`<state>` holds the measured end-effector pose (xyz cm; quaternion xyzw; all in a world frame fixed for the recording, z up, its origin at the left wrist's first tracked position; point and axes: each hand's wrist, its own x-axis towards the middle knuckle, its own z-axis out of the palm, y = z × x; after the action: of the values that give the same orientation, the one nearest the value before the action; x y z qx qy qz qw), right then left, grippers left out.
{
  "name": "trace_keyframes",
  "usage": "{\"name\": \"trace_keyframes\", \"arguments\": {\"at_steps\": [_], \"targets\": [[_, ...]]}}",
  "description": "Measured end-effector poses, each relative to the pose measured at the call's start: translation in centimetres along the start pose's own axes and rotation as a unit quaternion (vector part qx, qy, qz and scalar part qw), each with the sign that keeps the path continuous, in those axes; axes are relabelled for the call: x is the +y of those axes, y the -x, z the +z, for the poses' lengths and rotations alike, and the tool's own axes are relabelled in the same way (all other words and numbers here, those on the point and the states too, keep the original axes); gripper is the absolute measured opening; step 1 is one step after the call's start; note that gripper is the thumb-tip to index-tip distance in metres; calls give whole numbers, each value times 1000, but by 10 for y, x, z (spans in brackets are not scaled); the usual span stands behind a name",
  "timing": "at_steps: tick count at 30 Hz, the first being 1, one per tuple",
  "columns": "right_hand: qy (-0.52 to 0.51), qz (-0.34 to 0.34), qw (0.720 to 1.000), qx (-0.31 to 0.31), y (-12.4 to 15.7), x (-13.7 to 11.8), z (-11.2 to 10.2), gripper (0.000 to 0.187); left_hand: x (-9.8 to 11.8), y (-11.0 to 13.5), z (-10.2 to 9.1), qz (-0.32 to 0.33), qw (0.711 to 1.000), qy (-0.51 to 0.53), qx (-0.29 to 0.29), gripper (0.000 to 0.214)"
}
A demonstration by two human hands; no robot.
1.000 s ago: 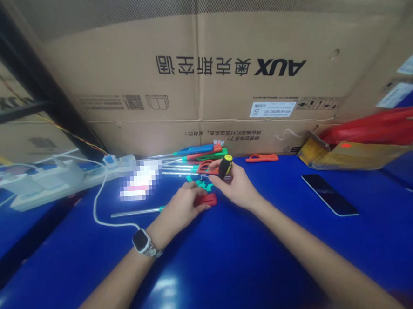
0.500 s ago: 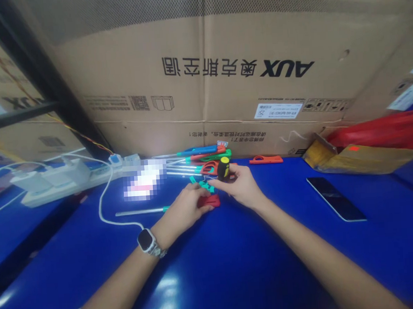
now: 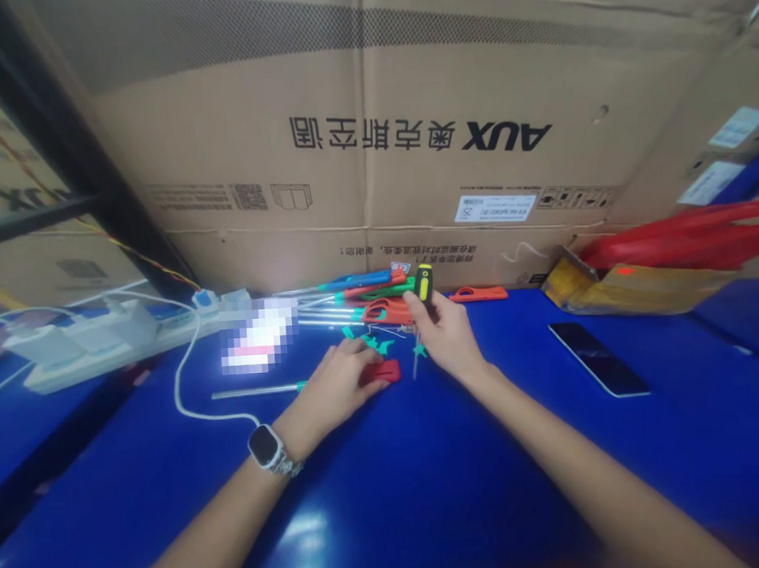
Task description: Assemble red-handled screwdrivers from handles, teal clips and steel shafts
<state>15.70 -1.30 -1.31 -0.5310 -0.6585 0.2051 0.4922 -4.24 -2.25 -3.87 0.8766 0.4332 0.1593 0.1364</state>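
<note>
My left hand is closed around the red handle of a long-nosed lighter, pressed against the blue table. Its metal tube extends to the left from under my hand. In my right hand is a black-and-yellow screwdriver, handle up, its thin shaft pointing down to the right of the red handle. A small green part shows at the shaft; whether it is stuck on it I cannot tell. More small green plastic parts lie between my hands.
Several lighters in blue, green and orange lie behind my hands, against a large cardboard box. One orange lighter handle is apart at right. A phone, an open carton and a power strip with a white cable surround the work area.
My right hand has drawn the screwdriver away to the right of the red handle, and its shaft now shows. My left hand keeps its hold. The view has shifted slightly.
</note>
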Motion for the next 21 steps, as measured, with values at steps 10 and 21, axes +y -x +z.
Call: {"name": "trace_keyframes", "arguments": {"at_steps": [10,21], "targets": [[403,209,880,-142,18,32,-40,54,-7,3,-22,-4,995,-94,-33,32],[334,89,928,-140,27,9,-49,44,11,1,-22,111,990,-82,22,24]]}}
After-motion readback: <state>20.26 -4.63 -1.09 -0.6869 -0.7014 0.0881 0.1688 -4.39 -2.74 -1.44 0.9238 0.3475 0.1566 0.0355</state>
